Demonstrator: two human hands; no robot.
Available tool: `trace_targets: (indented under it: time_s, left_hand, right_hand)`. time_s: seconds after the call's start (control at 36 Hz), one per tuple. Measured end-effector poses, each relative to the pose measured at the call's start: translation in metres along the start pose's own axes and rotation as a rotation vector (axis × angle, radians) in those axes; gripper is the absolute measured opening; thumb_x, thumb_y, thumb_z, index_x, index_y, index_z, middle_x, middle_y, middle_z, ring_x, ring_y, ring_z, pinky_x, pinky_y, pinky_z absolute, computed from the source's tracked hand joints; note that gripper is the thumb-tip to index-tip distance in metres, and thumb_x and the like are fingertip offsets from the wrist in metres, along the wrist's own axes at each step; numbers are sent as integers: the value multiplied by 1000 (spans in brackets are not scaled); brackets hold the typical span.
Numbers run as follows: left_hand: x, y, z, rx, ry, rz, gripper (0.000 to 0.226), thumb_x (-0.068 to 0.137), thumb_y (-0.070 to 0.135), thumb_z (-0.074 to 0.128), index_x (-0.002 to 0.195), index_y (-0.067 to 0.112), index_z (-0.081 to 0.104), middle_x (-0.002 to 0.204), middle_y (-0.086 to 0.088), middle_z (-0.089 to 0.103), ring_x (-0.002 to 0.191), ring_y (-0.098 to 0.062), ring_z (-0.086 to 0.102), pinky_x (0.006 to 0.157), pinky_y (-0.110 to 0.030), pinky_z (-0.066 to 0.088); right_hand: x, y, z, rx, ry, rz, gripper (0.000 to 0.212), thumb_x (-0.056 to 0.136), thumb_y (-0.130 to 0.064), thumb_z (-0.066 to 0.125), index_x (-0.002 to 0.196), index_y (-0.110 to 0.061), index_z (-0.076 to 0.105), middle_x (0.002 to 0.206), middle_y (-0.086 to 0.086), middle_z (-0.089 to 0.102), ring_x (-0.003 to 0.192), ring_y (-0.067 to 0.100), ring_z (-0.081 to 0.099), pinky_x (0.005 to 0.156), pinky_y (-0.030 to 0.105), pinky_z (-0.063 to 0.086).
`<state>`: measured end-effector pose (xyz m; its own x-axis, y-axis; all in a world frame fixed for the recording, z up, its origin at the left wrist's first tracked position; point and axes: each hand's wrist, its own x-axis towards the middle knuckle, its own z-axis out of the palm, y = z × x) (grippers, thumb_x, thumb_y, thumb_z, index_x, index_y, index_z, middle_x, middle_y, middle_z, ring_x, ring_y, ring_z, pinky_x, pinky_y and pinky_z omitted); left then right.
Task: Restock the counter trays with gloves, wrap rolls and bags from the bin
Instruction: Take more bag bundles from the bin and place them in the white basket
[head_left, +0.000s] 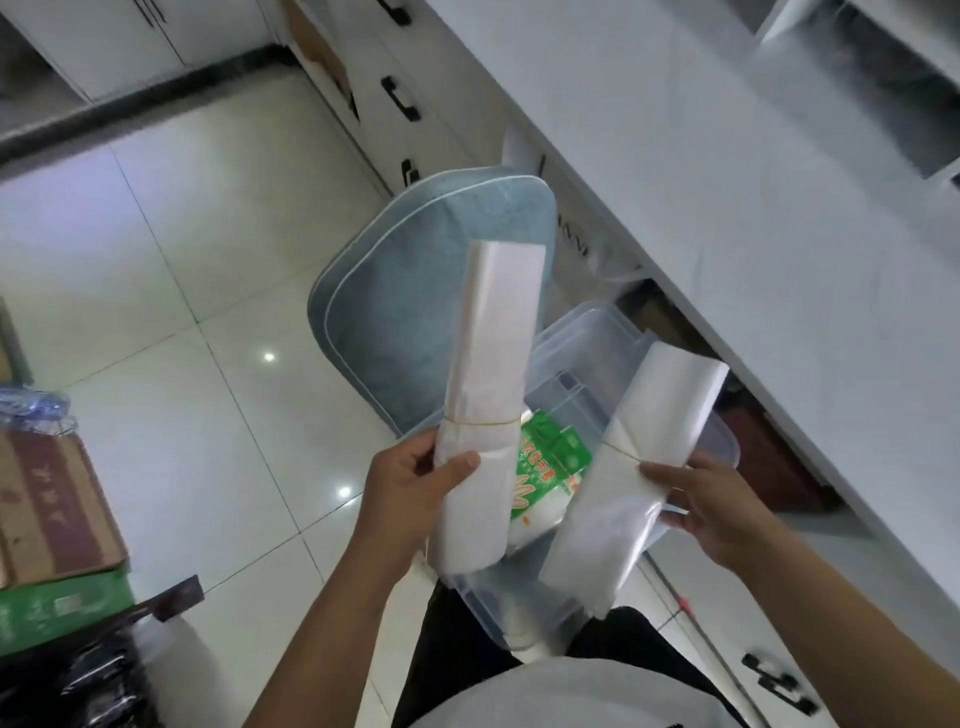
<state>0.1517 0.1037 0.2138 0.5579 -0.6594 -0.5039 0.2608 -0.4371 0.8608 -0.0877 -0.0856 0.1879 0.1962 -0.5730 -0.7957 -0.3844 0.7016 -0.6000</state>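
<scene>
White banded bag bundle

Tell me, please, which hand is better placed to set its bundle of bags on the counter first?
Right, probably. The right hand holds its bag bundle beside the counter edge, while the left hand grips the other bundle farther out, over the bin.

Bin: clear smooth plastic. Bag bundles: thin milky plastic. Floor: shiny tiles. Cushion at 12 o'clock: soft blue cloth. Worktop: smooth white.
</scene>
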Motion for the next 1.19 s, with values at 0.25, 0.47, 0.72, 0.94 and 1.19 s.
trace_targets:
  time_s: [0.25, 0.47, 0.72, 0.94, 1.19]
  left_hand:
    - [-88, 22, 37, -15, 44, 63, 36, 64, 45, 80, 99, 40, 76, 99, 9, 78, 87, -11, 73, 68, -25, 58]
    - [-148, 21, 141, -71, 51, 79, 36, 63, 30, 82, 99, 28, 79, 102, -2, 78, 88, -21, 75, 66, -28, 59]
    - [-178, 45, 270, 4, -132, 112, 17, 73, 13, 76, 84, 25, 82, 91, -4, 80, 74, -18, 76, 55, -24, 59]
    - [-172, 67, 360, 138, -425, 177, 35, 69, 25, 81, 103, 16, 77, 104, -16, 76, 95, -36, 73, 75, -38, 60]
    - [-141, 63, 449, 303, -682, 26, 36, 63, 23, 82, 97, 12, 79, 101, -18, 77, 87, -31, 74, 75, -38, 58]
  right_hand:
    - [-35, -34, -37, 238, -288, -83, 35, 82, -17, 72, 116, -11, 68, 107, 12, 75, 86, 25, 73, 68, 35, 60]
    - [-84, -27, -158, 514, -432, -90, 34, 85, -17, 68, 117, -8, 66, 104, 13, 67, 91, 28, 66, 94, 45, 54]
    - [-155, 12, -307, 612, -381, -320, 29, 72, -11, 70, 101, -9, 70, 99, 10, 72, 78, 22, 68, 70, 36, 58]
    - [-196, 68, -391, 848, -160, -419, 13, 71, -11, 74, 84, -13, 72, 93, 9, 73, 73, 18, 70, 70, 34, 61]
    - [-223, 123, -442, 1112, 170, -448, 20, 68, -12, 72, 86, -16, 80, 92, 8, 77, 72, 16, 73, 64, 31, 61]
